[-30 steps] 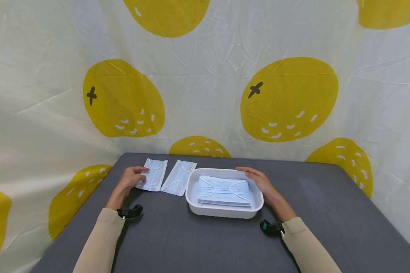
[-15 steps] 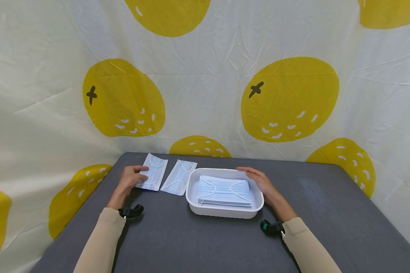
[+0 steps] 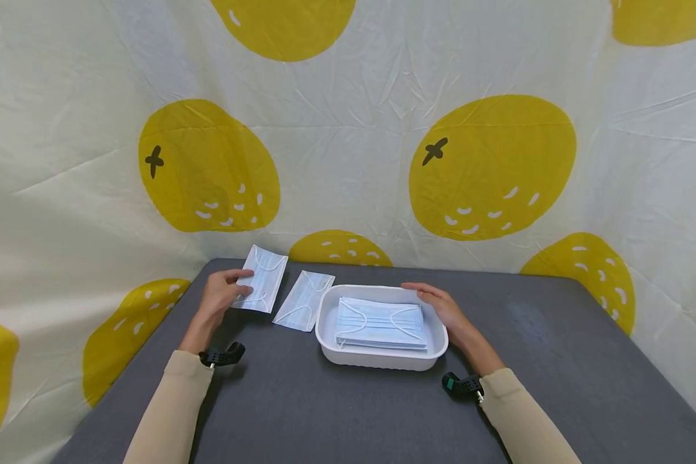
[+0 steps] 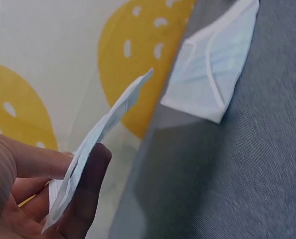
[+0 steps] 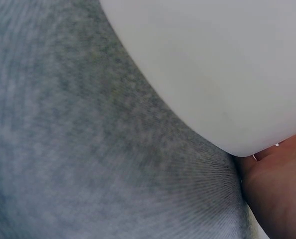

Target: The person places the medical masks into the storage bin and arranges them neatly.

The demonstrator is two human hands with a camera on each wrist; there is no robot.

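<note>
Between the thumb and fingers of my left hand [image 3: 217, 298] is a pale blue face mask [image 3: 265, 282], pinched by its left side and raised off the table. The left wrist view shows this mask edge-on, thumb on one face and fingers on the other. A second face mask [image 3: 303, 303] lies flat to its right, ear loops uppermost. Farther right stands a white plastic tub [image 3: 377, 361] with a stack of face masks [image 3: 379, 322] inside. My right hand [image 3: 449, 317] rests against the tub's right side, fingers stretched along the far right rim; the tub hides part of it in the right wrist view.
The dark grey table [image 3: 336, 419] reaches back to a white curtain [image 3: 348, 161] printed with yellow fruit, which also hangs along the left side. A black wrist strap [image 3: 223, 356] sits on the left wrist, and a similar one on the right.
My left hand has lifted the pinched mask from the table, its far end rising first, and moved slightly up and away. The right hand and the tub stay put.
</note>
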